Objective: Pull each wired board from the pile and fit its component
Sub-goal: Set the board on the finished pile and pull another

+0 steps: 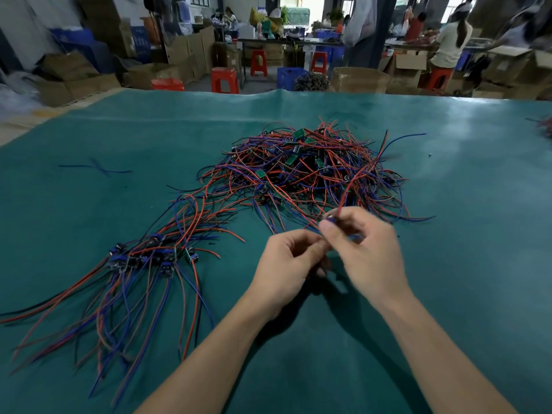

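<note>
Surface (448,264): covered in teal sheet; fills the middle and lower frame.
Pile (310,171): tangled red, blue and black wires with small green boards; laid at centre, slightly right, above the hands.
Wired board in hand (331,220): small blue-dark part, largely hidden by fingers; held at centre right of the frame, just below the pile; its red wire (355,177) is drawn up and right over the pile.
Right hand (367,249): grip closed; thumb and forefinger pinched on the wired board at its wire end.
Left hand (286,264): grip curled, fingertips brought against the right thumb; what is held cannot be told, the fingers being blurred and overlapping.
Sorted bundle (143,258): boards with blue parts laid in a row at left of centre, wires fanned toward the lower left.
Loose blue wire (98,168): lying alone at upper left of the surface.
Background: cardboard boxes, red stools (225,80), a blue crate and seated persons, across the top.
</note>
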Demonstrator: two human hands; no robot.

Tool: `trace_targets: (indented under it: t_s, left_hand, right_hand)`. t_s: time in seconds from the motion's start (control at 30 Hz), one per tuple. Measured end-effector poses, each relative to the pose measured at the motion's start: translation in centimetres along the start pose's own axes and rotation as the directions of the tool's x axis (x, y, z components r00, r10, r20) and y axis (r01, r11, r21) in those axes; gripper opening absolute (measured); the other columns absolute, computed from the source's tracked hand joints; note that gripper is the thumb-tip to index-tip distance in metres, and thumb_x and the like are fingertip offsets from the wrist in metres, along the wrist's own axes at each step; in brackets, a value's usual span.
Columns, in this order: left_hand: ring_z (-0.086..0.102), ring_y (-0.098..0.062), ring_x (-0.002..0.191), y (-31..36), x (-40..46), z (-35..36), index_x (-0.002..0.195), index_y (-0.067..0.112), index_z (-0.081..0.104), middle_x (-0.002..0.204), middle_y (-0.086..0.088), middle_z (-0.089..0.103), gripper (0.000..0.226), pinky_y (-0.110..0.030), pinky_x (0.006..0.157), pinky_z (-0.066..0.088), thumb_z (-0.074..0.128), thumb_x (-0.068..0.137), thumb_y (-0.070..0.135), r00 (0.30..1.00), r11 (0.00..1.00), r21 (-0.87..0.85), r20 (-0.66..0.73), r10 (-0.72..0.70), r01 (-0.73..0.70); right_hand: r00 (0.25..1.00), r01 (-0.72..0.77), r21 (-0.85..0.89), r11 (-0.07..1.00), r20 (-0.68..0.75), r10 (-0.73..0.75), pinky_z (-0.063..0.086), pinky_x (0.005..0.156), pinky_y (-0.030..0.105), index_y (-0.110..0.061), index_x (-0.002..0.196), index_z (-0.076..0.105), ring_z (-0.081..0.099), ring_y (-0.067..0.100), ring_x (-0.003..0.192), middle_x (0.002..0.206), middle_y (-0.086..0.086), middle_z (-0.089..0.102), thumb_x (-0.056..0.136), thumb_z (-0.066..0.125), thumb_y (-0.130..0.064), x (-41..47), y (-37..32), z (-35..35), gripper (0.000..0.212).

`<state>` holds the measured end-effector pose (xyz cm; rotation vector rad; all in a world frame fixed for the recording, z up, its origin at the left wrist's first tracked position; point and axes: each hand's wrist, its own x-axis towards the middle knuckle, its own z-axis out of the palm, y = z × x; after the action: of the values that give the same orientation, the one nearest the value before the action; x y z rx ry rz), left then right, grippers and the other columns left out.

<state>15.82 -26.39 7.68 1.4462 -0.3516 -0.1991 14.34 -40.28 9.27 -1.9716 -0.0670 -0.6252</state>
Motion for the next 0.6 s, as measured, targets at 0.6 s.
trace_targets:
  t_s: [0.6]
  left_hand:
    - [0.061,-0.005,0.062,-0.5,-0.2,0.3,0.092,0.017,0.064,0.07,0.004,0.071,0.012,-0.022,0.066,0.051,0.059,0.093,0.007,0.999,0.924,0.379,0.012,0.049,-0.05]
  right_hand:
    - [0.797,0.263,-0.392,0.881,0.603,0.031,0.055,0.066,0.026,-0.01,0.086,0.073,0.066,0.018,0.072,0.075,0.008,0.071,0.088,0.061,-0.063,8.3,-10.8,7.6,0.054]
